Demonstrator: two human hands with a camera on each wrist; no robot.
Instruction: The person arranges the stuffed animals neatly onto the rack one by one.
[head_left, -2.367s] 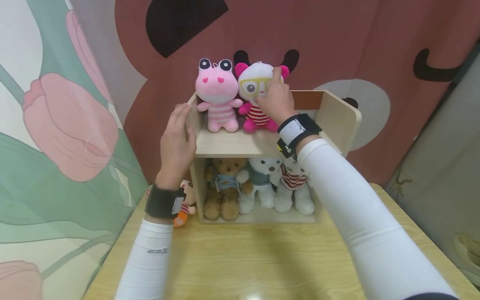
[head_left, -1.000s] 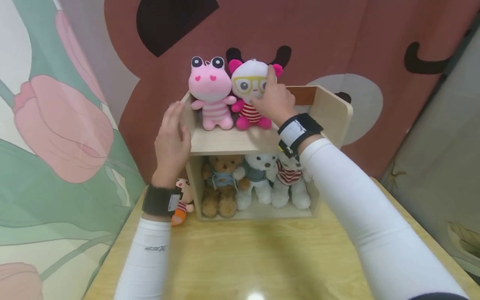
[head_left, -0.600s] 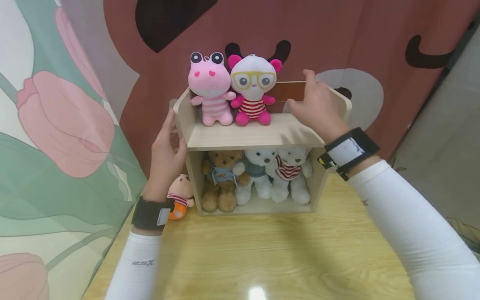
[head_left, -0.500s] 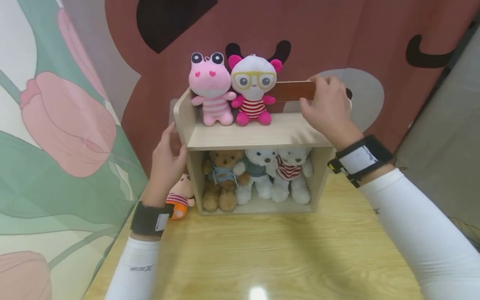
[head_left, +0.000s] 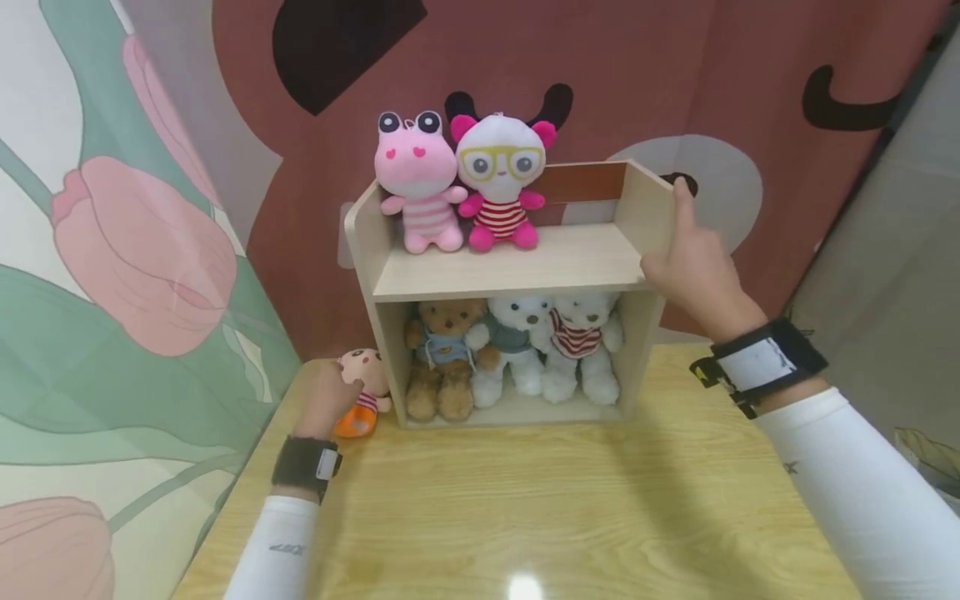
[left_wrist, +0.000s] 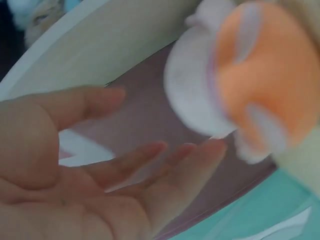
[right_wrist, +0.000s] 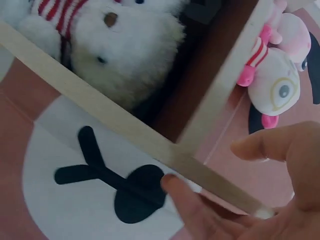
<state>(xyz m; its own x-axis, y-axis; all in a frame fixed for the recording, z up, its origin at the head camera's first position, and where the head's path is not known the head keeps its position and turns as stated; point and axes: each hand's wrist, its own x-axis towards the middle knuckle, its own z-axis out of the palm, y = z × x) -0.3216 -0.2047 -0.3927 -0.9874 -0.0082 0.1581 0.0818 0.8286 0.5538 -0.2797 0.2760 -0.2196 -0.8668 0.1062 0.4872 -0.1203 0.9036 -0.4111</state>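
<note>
Low by the shelf's left side, my left hand (head_left: 324,398) is at a small doll with orange bottoms (head_left: 357,423). In the left wrist view its fingers are spread and the blurred doll (left_wrist: 277,65) lies just beyond the fingertips. My right hand (head_left: 697,265) is at the right side panel of the wooden shelf (head_left: 517,273), thumb toward the inside and fingers along the outside. A pink striped plush with bulging eyes (head_left: 423,183) and a panda plush in yellow glasses (head_left: 501,162) sit side by side on the upper level.
On the lower level sit a brown teddy bear (head_left: 447,350), a white bear in a green top (head_left: 517,350) and a white bear in a striped top (head_left: 581,346). The shelf stands on a wooden table (head_left: 480,508) against a printed backdrop (head_left: 637,67).
My right hand has let go of the panda plush and moved right to the side panel. My left hand has dropped from the shelf's left side to the doll.
</note>
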